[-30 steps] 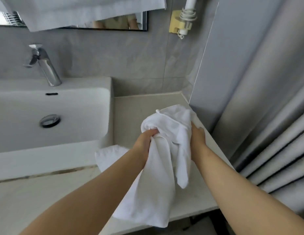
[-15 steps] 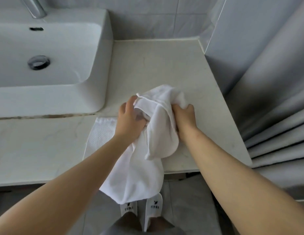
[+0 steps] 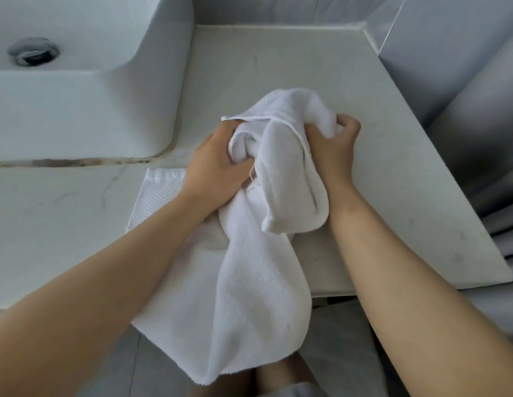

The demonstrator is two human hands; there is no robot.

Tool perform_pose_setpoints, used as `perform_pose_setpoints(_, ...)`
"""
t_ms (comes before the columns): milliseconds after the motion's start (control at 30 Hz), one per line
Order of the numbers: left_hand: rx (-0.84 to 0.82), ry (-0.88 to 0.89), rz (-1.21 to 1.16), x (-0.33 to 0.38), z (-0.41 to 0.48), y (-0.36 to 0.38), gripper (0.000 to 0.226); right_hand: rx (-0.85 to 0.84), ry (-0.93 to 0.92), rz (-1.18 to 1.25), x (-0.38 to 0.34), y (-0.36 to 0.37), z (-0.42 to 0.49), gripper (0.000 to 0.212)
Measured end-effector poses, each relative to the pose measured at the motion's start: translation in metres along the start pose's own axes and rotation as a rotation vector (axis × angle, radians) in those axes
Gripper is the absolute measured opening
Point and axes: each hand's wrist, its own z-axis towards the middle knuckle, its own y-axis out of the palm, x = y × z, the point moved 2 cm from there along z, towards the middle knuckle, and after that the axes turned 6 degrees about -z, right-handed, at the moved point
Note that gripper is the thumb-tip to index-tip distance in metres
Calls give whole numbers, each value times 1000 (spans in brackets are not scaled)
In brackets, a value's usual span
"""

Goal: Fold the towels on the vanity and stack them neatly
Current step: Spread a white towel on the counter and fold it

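A crumpled white terry towel point(image 3: 266, 282) lies bunched on the pale vanity top point(image 3: 278, 61), its lower part hanging over the front edge. My left hand point(image 3: 218, 167) grips a fold on its left side. My right hand point(image 3: 332, 150) grips the bunched upper right part. Under my left forearm lies a second white towel point(image 3: 158, 193) with a waffle weave, flat on the vanity and partly hidden by the arm and the terry towel.
A white basin point(image 3: 86, 90) with a metal drain point(image 3: 33, 51) fills the left. A grey wall panel point(image 3: 450, 38) and a pleated grey curtain point(image 3: 496, 156) close off the right. Grey floor point(image 3: 344, 348) shows below the vanity's front edge.
The view has tilted down and moved closer; mirror and tap have left the frame. The towel was lowered onto the vanity, and both hands keep their grip, the right one now higher up.
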Motion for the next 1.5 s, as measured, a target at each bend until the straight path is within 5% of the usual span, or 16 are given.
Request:
perform_pose_setpoints(233,187,-96,59,-3,18,-11,57,169,-209,-47,3,11,8,30)
perform_pose_setpoints(400,356,-177,158,-11,29,-11,45,-289,-375,-44,2,26,-7,29)
perform_pose_setpoints(467,299,-137,182,-10,30,-8,46,-438,-429,-146,2,32,-9,45)
perform_pose_setpoints(533,165,-71,162,-10,26,-7,48,-399,-438,-165,2,34,-3,55)
perform_pose_setpoints(667,-52,-35,-160,-4,20,-16,45,-269,-367,-73,-2,29,18,39)
perform_pose_setpoints(800,-31,-87,-374,-5,30,-21,44,-318,-313,-10,-2,23,30,22)
perform_pose_setpoints(1000,-123,-177,-152,-8,54,-16,37,-255,-321,-1,3,28,37,11)
perform_pose_setpoints(1133,-121,-39,-53,-6,55,-5,54,-257,-326,12,3,29,38,17)
perform_pose_setpoints(1333,-326,-237,-838,-9,55,-10,62,-502,-130,297,-8,31,30,19)
perform_pose_setpoints(1500,-61,-243,-748,-4,55,-31,20,-228,-57,275,-8,14,52,4)
